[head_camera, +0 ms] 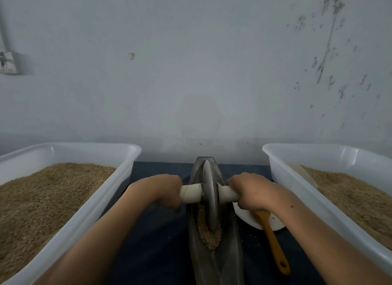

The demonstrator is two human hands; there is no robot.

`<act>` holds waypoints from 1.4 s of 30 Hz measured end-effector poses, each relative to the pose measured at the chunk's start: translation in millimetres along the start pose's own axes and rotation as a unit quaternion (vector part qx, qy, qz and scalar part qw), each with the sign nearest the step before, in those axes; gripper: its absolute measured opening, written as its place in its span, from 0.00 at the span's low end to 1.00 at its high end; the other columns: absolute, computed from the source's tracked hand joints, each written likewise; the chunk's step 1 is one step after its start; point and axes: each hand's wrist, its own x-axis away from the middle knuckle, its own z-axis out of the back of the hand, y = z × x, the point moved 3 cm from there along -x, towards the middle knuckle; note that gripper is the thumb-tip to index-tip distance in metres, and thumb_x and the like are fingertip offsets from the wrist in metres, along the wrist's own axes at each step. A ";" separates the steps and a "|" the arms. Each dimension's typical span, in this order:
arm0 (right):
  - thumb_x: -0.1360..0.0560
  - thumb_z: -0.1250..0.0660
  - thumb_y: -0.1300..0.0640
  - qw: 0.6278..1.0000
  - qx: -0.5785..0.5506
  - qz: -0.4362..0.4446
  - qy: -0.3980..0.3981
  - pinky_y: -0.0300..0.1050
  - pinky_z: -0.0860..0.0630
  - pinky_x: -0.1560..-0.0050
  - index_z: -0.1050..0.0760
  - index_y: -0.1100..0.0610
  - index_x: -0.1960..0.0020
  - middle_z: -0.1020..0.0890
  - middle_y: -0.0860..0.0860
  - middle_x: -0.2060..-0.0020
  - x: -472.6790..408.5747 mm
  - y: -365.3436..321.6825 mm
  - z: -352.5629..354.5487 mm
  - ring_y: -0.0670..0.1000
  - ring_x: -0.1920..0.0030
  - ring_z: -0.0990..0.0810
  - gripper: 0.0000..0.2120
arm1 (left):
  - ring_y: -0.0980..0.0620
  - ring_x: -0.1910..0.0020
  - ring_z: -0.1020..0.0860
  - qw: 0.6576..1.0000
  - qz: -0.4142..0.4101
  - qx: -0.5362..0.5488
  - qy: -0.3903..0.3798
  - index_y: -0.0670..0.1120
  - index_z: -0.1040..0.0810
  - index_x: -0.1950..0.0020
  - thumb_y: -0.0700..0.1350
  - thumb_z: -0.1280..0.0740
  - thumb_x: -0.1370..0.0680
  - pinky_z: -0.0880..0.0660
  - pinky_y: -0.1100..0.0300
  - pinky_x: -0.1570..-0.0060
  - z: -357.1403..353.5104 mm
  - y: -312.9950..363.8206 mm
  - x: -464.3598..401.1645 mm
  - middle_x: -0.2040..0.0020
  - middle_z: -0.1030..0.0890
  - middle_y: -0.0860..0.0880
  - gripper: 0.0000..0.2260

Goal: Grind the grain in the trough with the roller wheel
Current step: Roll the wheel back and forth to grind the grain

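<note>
A dark, boat-shaped metal trough (230, 255) lies lengthwise on the dark cloth in front of me. A grey roller wheel (210, 196) stands upright in its groove, about midway along. Brown grain (209, 234) lies in the groove just on the near side of the wheel. A pale handle (191, 193) runs through the wheel to both sides. My left hand (163, 189) grips the left end of the handle. My right hand (252, 191) grips the right end. Both fists are curled round it.
A white plastic tub (101, 202) full of grain stands at the left, another white tub (282, 178) with grain at the right. Under my right forearm lies a white plate (248, 219) with an orange-handled spoon (274, 244). A pale wall rises close behind.
</note>
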 end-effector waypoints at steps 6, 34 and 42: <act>0.25 0.39 0.64 0.996 0.026 -0.030 0.080 0.44 0.35 0.51 0.32 0.55 0.38 0.22 0.54 0.45 -10.8 0.1 -4.8 0.55 0.45 0.23 0.16 | 0.51 0.55 0.24 0.988 0.020 -0.057 0.144 0.48 0.26 0.41 0.48 0.30 0.28 0.31 0.58 0.58 3.0 2.6 -3.6 0.50 0.21 0.49 0.17; 0.25 0.40 0.64 0.981 0.032 -0.024 0.190 0.47 0.36 0.49 0.34 0.54 0.44 0.22 0.51 0.47 -11.1 -0.6 -9.5 0.55 0.47 0.25 0.12 | 0.49 0.50 0.23 0.965 0.021 -0.066 0.252 0.50 0.26 0.45 0.47 0.34 0.27 0.32 0.58 0.57 1.4 3.4 -3.5 0.49 0.21 0.50 0.11; 0.25 0.37 0.63 1.000 0.018 -0.002 0.008 0.43 0.32 0.55 0.29 0.60 0.36 0.22 0.56 0.44 -2.3 -0.5 0.3 0.55 0.46 0.22 0.17 | 0.50 0.54 0.21 0.999 0.015 -0.033 0.034 0.47 0.25 0.42 0.47 0.27 0.32 0.28 0.59 0.57 -0.3 0.4 -1.9 0.50 0.19 0.48 0.20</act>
